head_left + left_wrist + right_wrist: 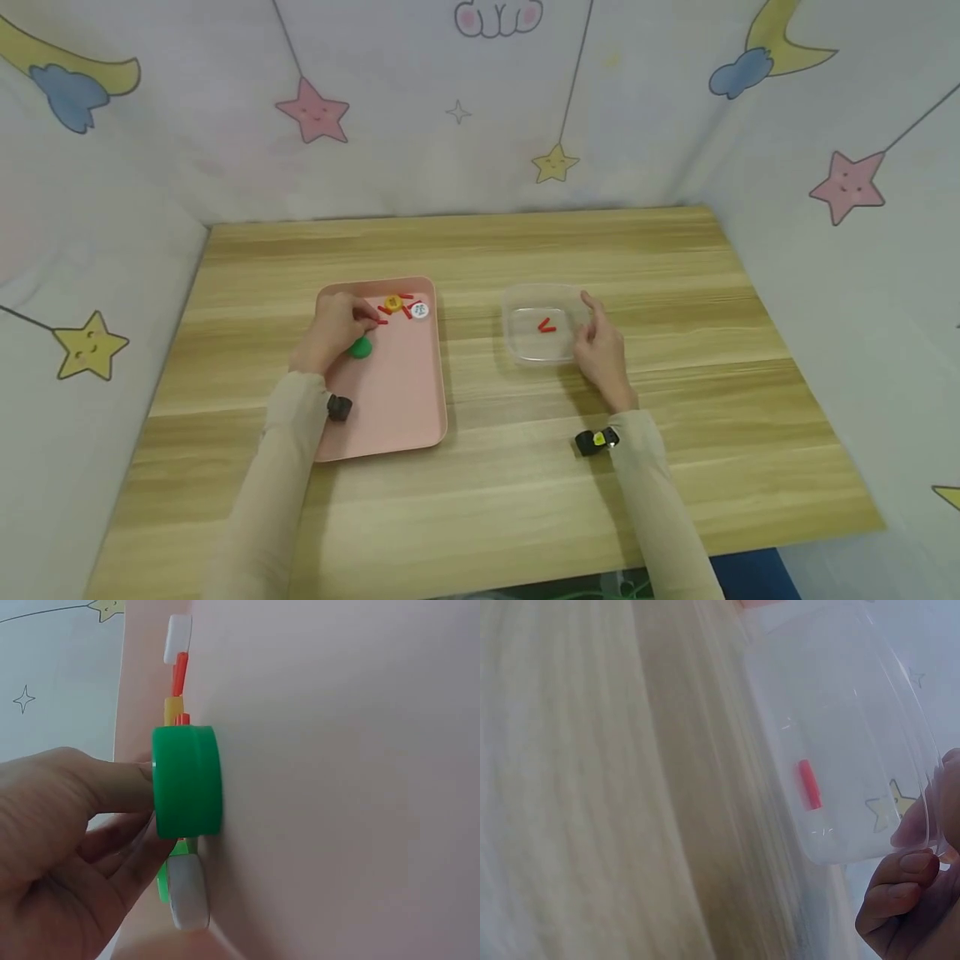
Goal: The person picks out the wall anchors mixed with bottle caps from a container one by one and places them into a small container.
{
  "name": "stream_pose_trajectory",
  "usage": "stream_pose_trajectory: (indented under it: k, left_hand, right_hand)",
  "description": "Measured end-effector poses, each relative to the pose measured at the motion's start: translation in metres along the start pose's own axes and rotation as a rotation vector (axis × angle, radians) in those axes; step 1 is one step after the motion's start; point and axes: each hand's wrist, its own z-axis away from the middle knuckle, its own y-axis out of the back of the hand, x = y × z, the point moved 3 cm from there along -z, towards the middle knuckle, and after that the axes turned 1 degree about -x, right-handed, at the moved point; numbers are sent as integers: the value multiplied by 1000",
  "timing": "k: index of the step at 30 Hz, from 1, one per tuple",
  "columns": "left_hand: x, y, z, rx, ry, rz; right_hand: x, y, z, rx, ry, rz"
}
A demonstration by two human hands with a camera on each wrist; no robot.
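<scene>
Currently, your left hand (335, 329) reaches into the pink tray (397, 408), fingertips at 1 red stick (382, 322); whether they pinch it can't be told. Just beside them sits a green cap (361, 347), and a yellow cap (393, 303) lies near. Your right hand (602, 354) grips the clear box (521, 346) on the counter (480, 508), where 2 red sticks (549, 329) lie inside.
</scene>
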Motion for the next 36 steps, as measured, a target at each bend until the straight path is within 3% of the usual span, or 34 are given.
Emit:
stream_pose_trajectory:
  k: [11,17,32,36]
  left_hand:
    - [0,-4,-3,5,-43,-86]
    - [-1,-4,-2,16,-43,-51]
    - [15,11,6,172,-155,83]
    - [23,10,6,233,-181,37]
  right_hand:
    - [-1,-2,-2,-20,2,16]
    - [-3,-3,-4,-29,-10,8]
    - [-6,-5,-3,-16,-14,-16]
    - [-6,-4,-1,-11,-18,-22]
